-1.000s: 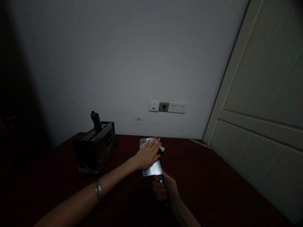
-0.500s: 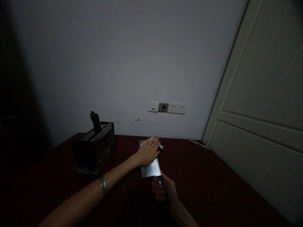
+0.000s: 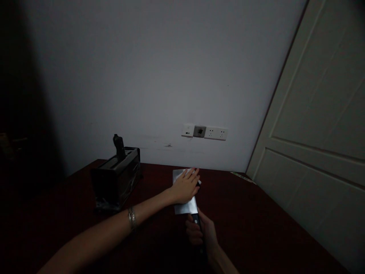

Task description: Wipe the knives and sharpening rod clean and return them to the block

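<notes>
A cleaver point(image 3: 186, 207) with a broad shiny blade and a dark riveted handle is held over the dark red table. My right hand point(image 3: 207, 230) is closed round its handle, with the blade pointing away from me. Flat across the far part of the blade lies my left hand point(image 3: 184, 188), its fingers stretched out. Under it shows the edge of something thin and white, perhaps paper or cloth, and a small dark patch beside the fingers; most of both is hidden.
A dark knife block point(image 3: 115, 177) with a black handle sticking out stands on the left of the table point(image 3: 242, 224). Behind are a pale wall with several sockets point(image 3: 204, 132) and, at right, a white panelled door point(image 3: 313, 152). A thin strip point(image 3: 243, 177) lies at the far right edge.
The whole view has shifted slightly, so things sit a little further right. My left hand has slid a little nearer me along the blade, showing more of its far corner.
</notes>
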The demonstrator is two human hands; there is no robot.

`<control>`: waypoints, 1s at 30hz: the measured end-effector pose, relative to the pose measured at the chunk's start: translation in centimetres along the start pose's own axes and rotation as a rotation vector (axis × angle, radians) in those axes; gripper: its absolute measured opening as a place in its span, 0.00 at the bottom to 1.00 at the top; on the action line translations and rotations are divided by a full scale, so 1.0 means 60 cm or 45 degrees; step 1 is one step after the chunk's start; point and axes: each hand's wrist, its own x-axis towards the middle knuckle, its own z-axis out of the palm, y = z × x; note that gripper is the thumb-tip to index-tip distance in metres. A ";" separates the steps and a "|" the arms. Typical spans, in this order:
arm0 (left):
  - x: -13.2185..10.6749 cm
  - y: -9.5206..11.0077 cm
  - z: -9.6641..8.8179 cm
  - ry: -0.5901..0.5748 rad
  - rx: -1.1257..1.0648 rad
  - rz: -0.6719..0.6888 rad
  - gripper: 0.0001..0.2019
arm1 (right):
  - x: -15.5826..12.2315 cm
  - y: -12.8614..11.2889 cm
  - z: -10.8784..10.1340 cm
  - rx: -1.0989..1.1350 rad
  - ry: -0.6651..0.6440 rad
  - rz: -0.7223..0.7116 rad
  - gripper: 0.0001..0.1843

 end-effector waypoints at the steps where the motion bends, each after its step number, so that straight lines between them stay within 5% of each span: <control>1: -0.008 0.012 -0.003 0.010 -0.003 0.032 0.24 | 0.000 -0.001 -0.002 -0.002 0.006 -0.011 0.19; 7: -0.033 0.045 -0.020 0.026 -0.008 0.133 0.23 | -0.002 -0.003 0.003 -0.035 0.024 -0.035 0.19; 17: 0.033 -0.059 -0.011 -0.059 0.026 0.014 0.22 | -0.004 0.015 0.016 -0.023 0.005 0.036 0.20; 30: 0.014 -0.124 -0.016 -0.168 -0.072 0.054 0.27 | -0.010 -0.001 0.028 0.029 -0.059 0.064 0.18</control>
